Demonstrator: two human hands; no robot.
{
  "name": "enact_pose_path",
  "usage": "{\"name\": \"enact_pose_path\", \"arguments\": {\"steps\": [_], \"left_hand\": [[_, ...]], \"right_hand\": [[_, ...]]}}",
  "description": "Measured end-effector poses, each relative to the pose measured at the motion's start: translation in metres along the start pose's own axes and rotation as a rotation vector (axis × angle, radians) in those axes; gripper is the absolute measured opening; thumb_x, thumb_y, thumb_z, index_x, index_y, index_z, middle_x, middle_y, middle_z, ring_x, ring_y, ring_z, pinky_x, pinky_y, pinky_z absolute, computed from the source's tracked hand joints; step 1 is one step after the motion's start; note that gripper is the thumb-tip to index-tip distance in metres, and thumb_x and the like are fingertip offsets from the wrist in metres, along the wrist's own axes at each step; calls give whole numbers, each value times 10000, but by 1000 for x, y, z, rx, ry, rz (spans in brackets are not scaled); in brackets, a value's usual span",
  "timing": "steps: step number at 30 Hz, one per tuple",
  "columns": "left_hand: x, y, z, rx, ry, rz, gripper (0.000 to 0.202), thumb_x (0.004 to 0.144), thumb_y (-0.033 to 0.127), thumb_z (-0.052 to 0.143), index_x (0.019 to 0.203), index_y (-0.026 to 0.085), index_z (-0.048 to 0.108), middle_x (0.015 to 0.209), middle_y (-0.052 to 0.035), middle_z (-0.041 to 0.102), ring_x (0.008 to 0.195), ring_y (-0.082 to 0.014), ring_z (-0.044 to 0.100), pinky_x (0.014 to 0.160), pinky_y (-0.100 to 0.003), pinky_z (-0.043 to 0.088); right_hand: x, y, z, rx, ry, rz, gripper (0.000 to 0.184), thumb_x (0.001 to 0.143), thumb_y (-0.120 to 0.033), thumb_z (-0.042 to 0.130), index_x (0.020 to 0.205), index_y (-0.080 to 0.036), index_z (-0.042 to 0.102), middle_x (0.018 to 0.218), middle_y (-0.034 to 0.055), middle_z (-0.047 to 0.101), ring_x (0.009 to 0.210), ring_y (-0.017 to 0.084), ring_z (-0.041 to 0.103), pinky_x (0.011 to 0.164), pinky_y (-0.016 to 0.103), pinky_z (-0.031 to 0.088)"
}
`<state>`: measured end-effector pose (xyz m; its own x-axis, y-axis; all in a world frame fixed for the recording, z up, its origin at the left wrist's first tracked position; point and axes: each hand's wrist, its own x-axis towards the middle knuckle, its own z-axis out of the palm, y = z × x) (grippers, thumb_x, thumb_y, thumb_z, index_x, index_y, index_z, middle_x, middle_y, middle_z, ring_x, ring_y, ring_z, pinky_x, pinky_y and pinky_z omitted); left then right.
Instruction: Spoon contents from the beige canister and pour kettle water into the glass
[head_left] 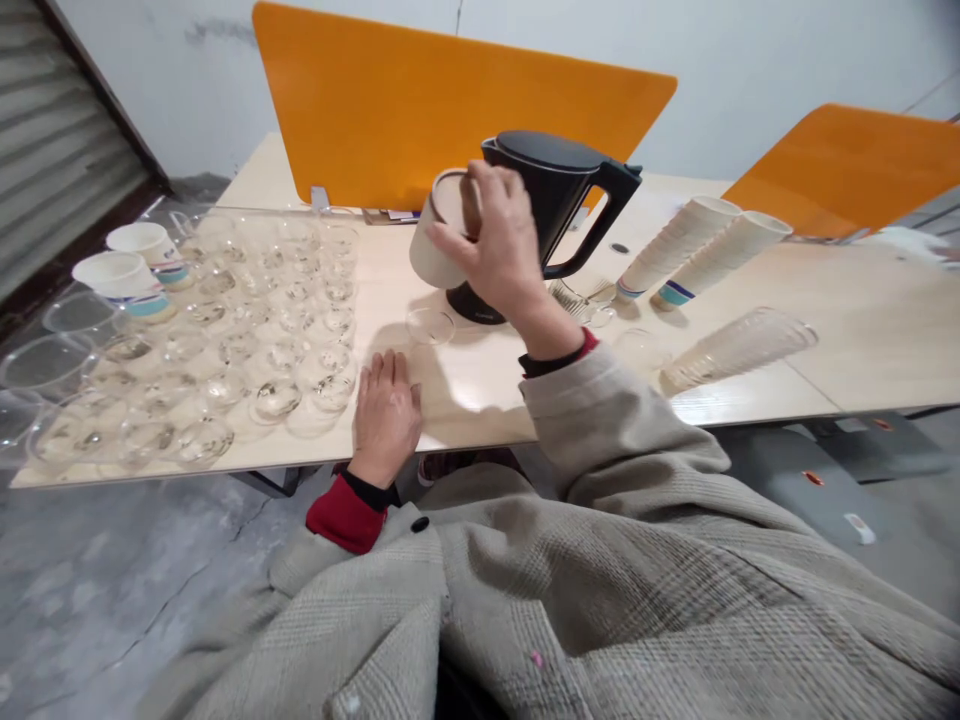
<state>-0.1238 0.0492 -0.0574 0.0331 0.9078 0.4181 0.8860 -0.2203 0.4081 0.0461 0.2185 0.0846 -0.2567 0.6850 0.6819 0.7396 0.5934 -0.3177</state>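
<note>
My right hand (pixel 501 250) is raised above the table, closed around a paper cup (pixel 435 245) held tilted on its side, just in front of a black electric kettle (pixel 559 205). Below the cup a single clear plastic cup (pixel 430 325) stands on the light wooden table (pixel 465 385). My left hand (pixel 386 410) rests flat on the table near its front edge, fingers stretched out, holding nothing. It lies just right of several rows of clear plastic cups (pixel 247 330).
Two sleeves of stacked paper cups (pixel 701 248) and a sleeve of clear cups (pixel 739 348) lie on their sides at the right. Two paper cups (pixel 127 275) stand far left. Orange dividers (pixel 450 100) rise behind the kettle. Plastic forks (pixel 581 298) lie beside its base.
</note>
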Motion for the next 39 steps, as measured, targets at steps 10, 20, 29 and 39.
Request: {"name": "enact_pose_path", "arguments": {"steps": [10, 20, 29, 39], "left_hand": [[-29, -9, -18, -338, 258, 31, 481, 1073, 399, 573, 1489, 164, 624, 1491, -184, 718, 1403, -298, 687, 1185, -492, 580], [-37, -9, -31, -417, 27, 77, 1019, 871, 535, 841, 1697, 225, 332, 1668, -204, 557, 1519, -351, 581, 1236, -546, 519], [-22, 20, -35, -475, -22, -45, 913, 896, 470, 810, 1663, 250, 368, 1682, -156, 552, 1510, -327, 598, 1239, -470, 523], [-18, 22, -34, -430, -7, -81, 859, 857, 497, 844, 1578, 229, 462, 1579, -134, 654, 1396, -342, 690, 1135, -442, 603]], "right_hand": [[-133, -51, -80, 109, -118, -43, 697, 958, -634, 707, 1531, -270, 544, 1489, 155, 596, 1419, 392, 556, 1214, 663, 474], [-164, -73, -22, 173, -298, 35, 755, 908, -512, 796, 1563, -232, 548, 1519, 184, 580, 1393, 391, 563, 1198, 619, 498], [-160, -80, -27, 110, -309, 30, 879, 875, -723, 784, 1577, -245, 558, 1515, 190, 607, 1378, 425, 589, 1171, 641, 537], [-162, -81, -15, 150, -245, 56, 744, 948, -660, 705, 1520, -194, 605, 1486, 198, 616, 1362, 389, 586, 1197, 605, 513]]}}
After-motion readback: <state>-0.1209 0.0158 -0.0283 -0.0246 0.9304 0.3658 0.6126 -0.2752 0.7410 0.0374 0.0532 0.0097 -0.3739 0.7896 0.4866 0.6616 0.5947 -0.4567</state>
